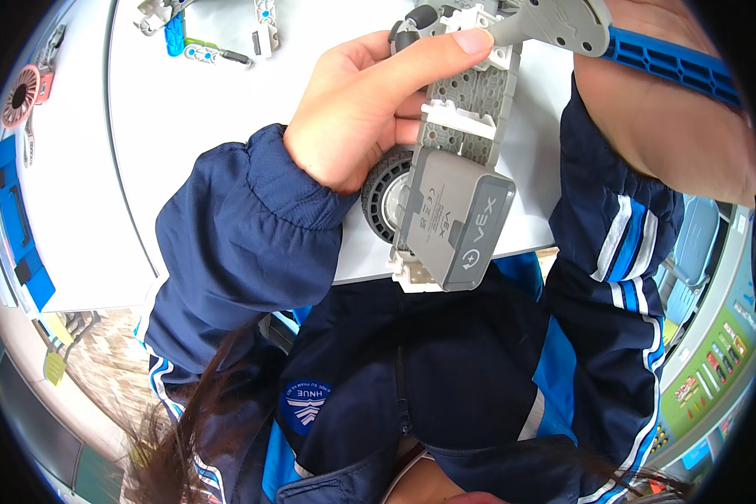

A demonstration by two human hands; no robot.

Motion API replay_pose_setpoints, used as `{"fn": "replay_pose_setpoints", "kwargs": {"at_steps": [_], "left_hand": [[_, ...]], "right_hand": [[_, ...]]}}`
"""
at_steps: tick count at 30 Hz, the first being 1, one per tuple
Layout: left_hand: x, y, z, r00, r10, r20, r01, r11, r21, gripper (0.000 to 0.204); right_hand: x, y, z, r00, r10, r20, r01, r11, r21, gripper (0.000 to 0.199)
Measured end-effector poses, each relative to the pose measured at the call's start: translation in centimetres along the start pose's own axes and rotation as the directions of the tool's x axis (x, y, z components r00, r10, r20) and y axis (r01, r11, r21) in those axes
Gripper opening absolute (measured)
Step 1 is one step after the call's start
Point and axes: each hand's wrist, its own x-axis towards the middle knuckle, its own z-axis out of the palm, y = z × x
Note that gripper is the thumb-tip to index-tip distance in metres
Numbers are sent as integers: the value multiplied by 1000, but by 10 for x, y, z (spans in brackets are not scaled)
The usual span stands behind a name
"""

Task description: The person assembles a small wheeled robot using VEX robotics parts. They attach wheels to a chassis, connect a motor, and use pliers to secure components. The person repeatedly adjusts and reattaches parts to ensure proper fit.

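Observation:
My left hand [370, 105] grips a grey plastic robot build [462, 126] made of perforated plates, its fingers wrapped along the left side and the index finger stretched across the top. A grey battery block [458, 218] is mounted at the near end, and a dark rubber wheel [386, 197] shows beside it under my palm. My right hand [664, 109] holds a tool or part with a grey rounded head [554, 21] and a blue ribbed handle [672, 63], its head resting on the top of the build.
A white table [185, 126] lies beneath, its near edge by my chest. Loose blue, green and grey construction pieces [206, 38] lie at the far side. Blue parts bins [17, 227] stand at the left, and a red gear-like piece [21, 92] lies farther back.

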Motion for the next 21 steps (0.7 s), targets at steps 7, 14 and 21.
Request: {"fn": "replay_pose_setpoints", "kwargs": {"at_steps": [7, 14, 21], "left_hand": [[4, 2, -2, 1000, 2, 23, -2, 1000, -23, 54], [4, 6, -1, 1000, 1, 19, -1, 1000, -22, 52], [6, 7, -1, 1000, -4, 5, 5, 996, -95, 45]], "right_hand": [[4, 2, 3, 1000, -2, -11, 3, 999, 46, 22], [7, 1, 3, 999, -18, -28, 20, 997, 80, 21], [10, 4, 5, 999, -24, -31, 28, 992, 123, 21]]}}
